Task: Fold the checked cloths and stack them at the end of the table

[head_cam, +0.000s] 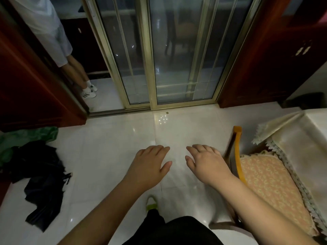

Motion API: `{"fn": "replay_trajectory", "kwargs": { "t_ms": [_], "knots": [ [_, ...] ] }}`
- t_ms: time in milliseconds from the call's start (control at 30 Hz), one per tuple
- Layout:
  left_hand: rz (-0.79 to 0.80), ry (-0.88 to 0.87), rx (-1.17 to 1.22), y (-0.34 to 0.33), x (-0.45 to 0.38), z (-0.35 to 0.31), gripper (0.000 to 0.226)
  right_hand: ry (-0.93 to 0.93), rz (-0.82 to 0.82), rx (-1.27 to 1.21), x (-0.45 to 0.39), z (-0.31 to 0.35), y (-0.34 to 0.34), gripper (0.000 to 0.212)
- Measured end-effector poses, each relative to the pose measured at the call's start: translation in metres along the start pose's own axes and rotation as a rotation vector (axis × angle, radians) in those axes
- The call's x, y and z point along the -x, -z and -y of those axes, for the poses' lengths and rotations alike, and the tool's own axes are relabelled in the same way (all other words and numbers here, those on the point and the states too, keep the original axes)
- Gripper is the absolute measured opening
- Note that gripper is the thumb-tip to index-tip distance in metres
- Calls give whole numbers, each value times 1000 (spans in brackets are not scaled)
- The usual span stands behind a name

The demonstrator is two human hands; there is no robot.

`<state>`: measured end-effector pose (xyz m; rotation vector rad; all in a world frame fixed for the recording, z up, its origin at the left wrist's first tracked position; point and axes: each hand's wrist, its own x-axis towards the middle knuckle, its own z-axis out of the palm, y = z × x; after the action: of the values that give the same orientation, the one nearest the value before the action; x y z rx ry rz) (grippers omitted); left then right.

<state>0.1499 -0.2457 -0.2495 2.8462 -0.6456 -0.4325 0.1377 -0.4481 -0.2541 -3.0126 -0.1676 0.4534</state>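
Both hands hover palm-down over the white tiled floor (109, 156), the left hand (150, 161) and right hand (207, 163) side by side, each grip released, fingers relaxed and holding nothing. No checked cloth is in view. The desk (304, 138), under a cream cover, sits at three o'clock beyond a cushioned chair (265, 179). The step in hand seems to be reaching the work: turn toward three o'clock and find the cloths before any folding.
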Motion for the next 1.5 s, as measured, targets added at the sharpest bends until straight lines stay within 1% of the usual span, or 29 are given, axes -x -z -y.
{"fn": "replay_trajectory", "kwargs": {
  "t_ms": [67, 133, 267, 333, 467, 533, 600, 633, 667, 767, 833, 867, 1000, 1067, 1200, 1267, 1367, 1500],
  "knots": [
    [-13, -29, 4, 15, -22, 22, 56, -36, 4, -2, -25, 9, 10, 51],
    [-23, -56, -10, 32, -40, 42, 56, -72, -11, -11, -47, 20, 21, 51],
    [-22, -133, -73, 58, -75, 76, 70, -126, -41, -12, -81, 35, 40, 51],
    [-14, -152, -88, 67, -92, 87, 63, -155, -48, 0, -95, 35, 48, 52],
    [-24, -206, -114, 84, -126, 97, 62, -206, -69, 34, -118, 31, 66, 52],
    [-35, -232, -121, 90, -145, 97, 74, -225, -80, 31, -128, 27, 71, 53],
    [-31, -260, -140, 95, -164, 95, 86, -246, -98, 28, -139, 23, 73, 64],
    [-27, -272, -143, 97, -175, 94, 87, -254, -112, 22, -145, 20, 75, 72],
    [-21, -283, -148, 97, -186, 92, 87, -269, -118, 16, -151, 16, 77, 74],
    [3, -326, -173, 101, -220, 84, 77, -320, -113, -23, -170, -1, 80, 56],
    [23, -346, -187, 103, -247, 76, 64, -356, -132, -25, -185, -16, 82, 54],
    [29, -354, -196, 105, -262, 72, 61, -380, -141, -27, -193, -24, 83, 55],
    [38, -382, -220, 117, -320, 54, 59, -470, -139, -64, -227, -62, 93, 50],
    [38, -410, -220, 124, -349, 44, 58, -480, -153, -86, -241, -82, 103, 51],
    [25, -447, -234, 138, -399, 22, 58, -463, -119, -113, -270, -122, 118, 54],
    [31, -468, -232, 144, -421, 14, 58, -484, -119, -126, -281, -138, 127, 54],
    [27, -489, -221, 152, -452, 0, 59, -520, -131, -140, -294, -159, 138, 54],
    [-22, -541, -210, 159, -498, -23, 59, -602, -177, -132, -318, -188, 152, 51]
  ]
}}
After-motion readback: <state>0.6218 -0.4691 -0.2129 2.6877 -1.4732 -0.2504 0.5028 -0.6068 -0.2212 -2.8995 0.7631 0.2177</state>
